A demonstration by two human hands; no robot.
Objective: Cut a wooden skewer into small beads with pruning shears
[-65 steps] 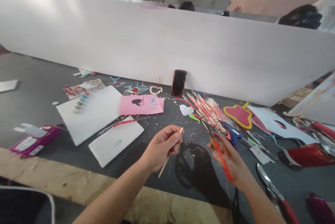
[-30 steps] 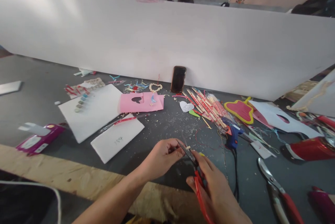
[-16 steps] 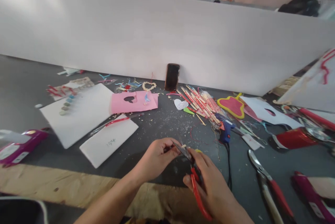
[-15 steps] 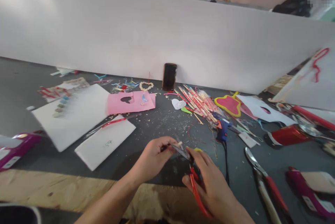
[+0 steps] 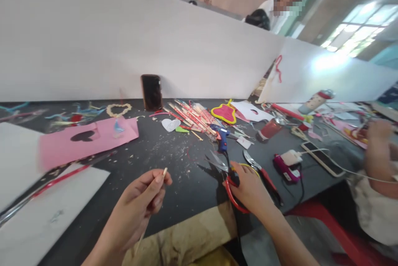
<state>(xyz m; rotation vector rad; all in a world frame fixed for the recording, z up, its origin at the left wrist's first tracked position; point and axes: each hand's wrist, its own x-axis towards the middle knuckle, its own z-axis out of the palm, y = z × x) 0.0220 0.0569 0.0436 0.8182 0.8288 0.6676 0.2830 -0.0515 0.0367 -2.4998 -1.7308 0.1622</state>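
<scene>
My left hand is closed around a thin wooden stick, its pale end poking up between thumb and forefinger. More of the stick shows below the palm. My right hand has its fingers about the red handles of a pair of scissors, low over the dark table. The scissor blades are spread and point away to the left, with nothing between them. Just right of that hand lies a pair of red-handled pruning shears. A blue glue gun rests beyond the scissors.
Red-and-cream wrapped sticks lie in a pile at the back. A phone leans on the white partition. Pink card and white board are at left. Another person's arm is at right, near a purple device.
The view has swung right. The scissors have come away from the stick; my right hand has carried them rightward and down toward the table, while my left hand keeps the stick.
</scene>
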